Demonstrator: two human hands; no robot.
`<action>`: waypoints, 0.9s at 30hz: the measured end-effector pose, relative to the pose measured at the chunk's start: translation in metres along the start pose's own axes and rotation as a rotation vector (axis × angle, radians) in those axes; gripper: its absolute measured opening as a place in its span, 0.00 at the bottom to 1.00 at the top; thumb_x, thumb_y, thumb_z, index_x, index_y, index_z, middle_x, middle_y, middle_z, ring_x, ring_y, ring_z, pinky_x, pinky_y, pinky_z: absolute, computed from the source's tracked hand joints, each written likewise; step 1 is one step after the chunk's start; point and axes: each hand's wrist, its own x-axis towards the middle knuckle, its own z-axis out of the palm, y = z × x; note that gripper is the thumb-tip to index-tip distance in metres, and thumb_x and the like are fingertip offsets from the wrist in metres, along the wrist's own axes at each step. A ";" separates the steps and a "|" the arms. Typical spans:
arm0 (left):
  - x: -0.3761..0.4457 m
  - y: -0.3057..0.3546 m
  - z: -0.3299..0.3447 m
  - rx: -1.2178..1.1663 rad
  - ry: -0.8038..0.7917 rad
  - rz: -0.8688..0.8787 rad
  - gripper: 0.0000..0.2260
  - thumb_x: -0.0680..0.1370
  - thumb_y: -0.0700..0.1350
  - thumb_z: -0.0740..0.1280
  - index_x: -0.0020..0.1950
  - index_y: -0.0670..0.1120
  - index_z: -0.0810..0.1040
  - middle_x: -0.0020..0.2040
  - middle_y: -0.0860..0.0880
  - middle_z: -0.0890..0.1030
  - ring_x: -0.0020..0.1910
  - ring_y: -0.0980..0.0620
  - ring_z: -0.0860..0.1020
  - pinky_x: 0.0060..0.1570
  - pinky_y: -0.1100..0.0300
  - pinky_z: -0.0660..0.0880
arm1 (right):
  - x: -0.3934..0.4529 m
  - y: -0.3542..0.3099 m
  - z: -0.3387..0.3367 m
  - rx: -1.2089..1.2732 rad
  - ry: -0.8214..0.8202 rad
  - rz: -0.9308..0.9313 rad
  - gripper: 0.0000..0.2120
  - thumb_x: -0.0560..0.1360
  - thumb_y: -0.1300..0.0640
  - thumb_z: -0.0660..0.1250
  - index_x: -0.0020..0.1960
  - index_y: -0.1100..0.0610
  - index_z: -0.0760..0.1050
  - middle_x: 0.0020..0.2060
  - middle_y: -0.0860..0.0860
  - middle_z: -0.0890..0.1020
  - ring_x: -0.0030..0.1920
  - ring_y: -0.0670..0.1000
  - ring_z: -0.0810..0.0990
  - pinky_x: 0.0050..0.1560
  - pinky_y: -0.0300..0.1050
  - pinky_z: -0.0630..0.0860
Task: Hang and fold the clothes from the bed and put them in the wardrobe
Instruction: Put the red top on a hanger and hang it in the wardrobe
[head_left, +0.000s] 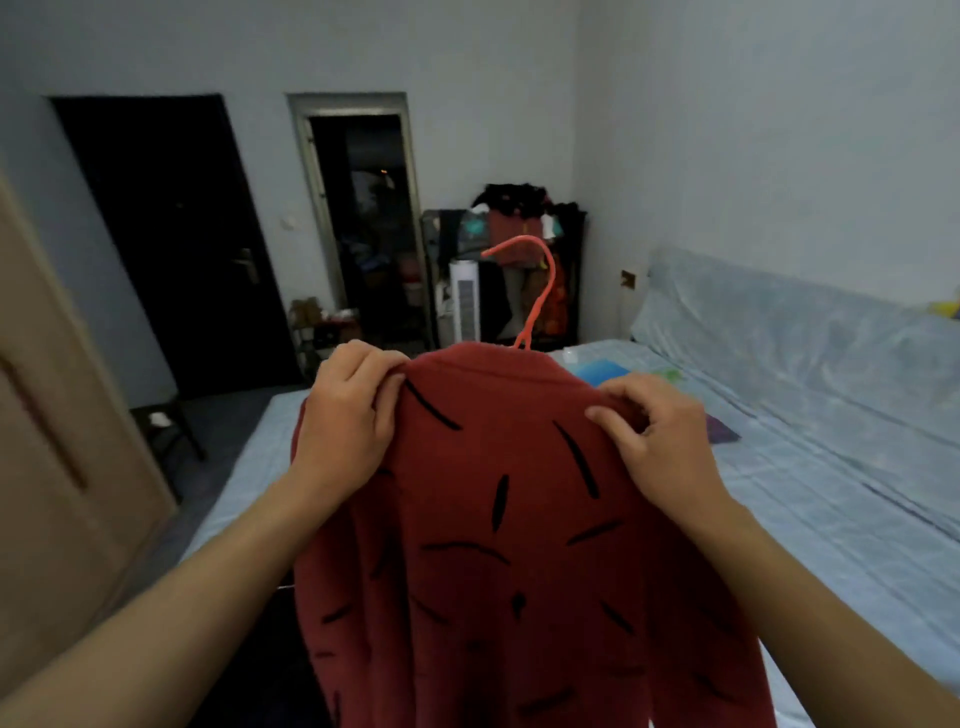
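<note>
Head view, frame centre: my left hand (347, 410) and right hand (657, 435) each pinch a shoulder of the red garment (498, 545), seating it squarely on the orange hanger (540, 291) above the bed (810, 499).

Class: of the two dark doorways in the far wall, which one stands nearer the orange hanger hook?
The narrower, pale-framed doorway; the wider black door lies farther left of the hook.
</note>
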 end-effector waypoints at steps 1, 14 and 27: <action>-0.006 -0.003 -0.017 0.034 0.007 -0.016 0.08 0.81 0.40 0.63 0.54 0.40 0.81 0.47 0.45 0.78 0.46 0.45 0.76 0.48 0.46 0.75 | 0.001 -0.010 0.010 0.030 -0.030 -0.019 0.04 0.72 0.58 0.74 0.44 0.56 0.81 0.40 0.46 0.82 0.42 0.44 0.78 0.47 0.33 0.71; -0.138 -0.060 -0.306 0.475 0.133 -0.238 0.11 0.82 0.43 0.62 0.57 0.41 0.82 0.47 0.46 0.78 0.46 0.45 0.77 0.47 0.48 0.76 | -0.015 -0.254 0.165 0.473 -0.300 -0.297 0.04 0.74 0.61 0.73 0.43 0.54 0.81 0.39 0.44 0.82 0.41 0.44 0.80 0.43 0.36 0.74; -0.321 -0.051 -0.620 0.852 0.236 -0.438 0.10 0.81 0.43 0.64 0.56 0.40 0.81 0.48 0.46 0.78 0.48 0.45 0.78 0.50 0.49 0.75 | -0.139 -0.560 0.303 0.872 -0.494 -0.354 0.03 0.73 0.58 0.73 0.40 0.54 0.81 0.34 0.44 0.82 0.37 0.47 0.81 0.44 0.54 0.78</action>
